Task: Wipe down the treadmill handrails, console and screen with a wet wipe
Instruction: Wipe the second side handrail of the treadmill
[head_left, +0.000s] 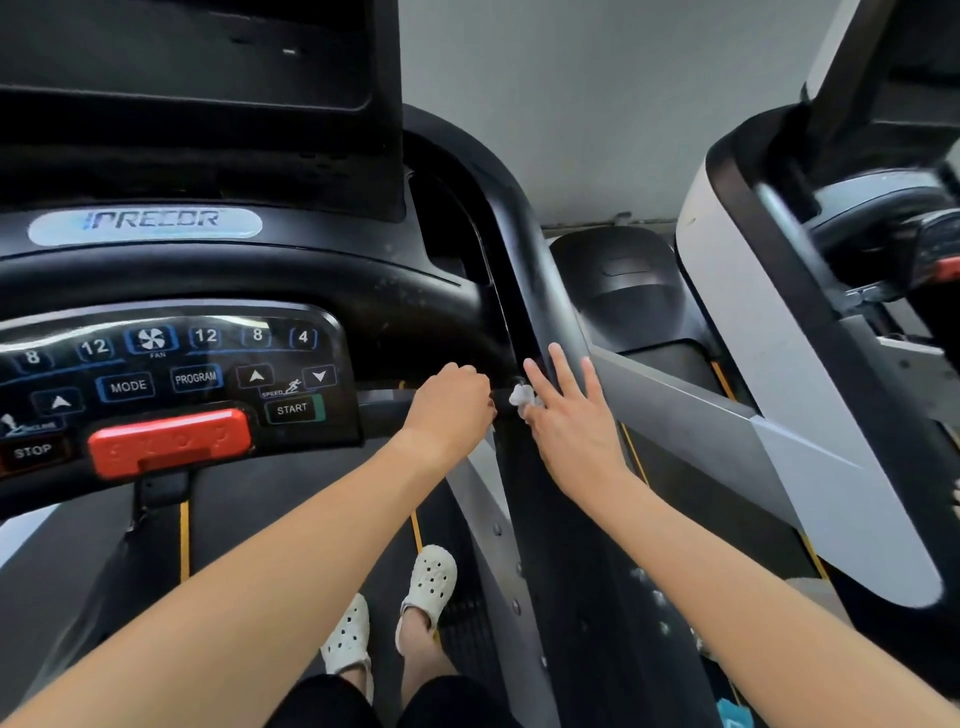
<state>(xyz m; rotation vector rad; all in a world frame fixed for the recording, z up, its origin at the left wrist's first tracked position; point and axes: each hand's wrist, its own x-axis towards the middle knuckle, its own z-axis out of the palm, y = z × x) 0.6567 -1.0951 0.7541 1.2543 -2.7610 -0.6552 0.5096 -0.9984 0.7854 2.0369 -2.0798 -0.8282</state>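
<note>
I stand on a black treadmill. Its dark screen (197, 78) rises at the upper left, and below it lies the console (171, 374) with lit buttons and a red stop bar. The black right handrail (524, 249) runs down the middle of the view. My left hand (452, 405) is curled shut around the short crossbar where console and handrail meet. My right hand (571, 421) rests on the handrail and pinches a small crumpled white wet wipe (522, 396) under thumb and forefinger, the other fingers spread flat.
A second treadmill (779, 364) with a white and black frame stands close on the right. Its belt (670, 364) lies between the two machines' rails. My feet in white clogs (395, 613) stand on the belt below. A grey wall is behind.
</note>
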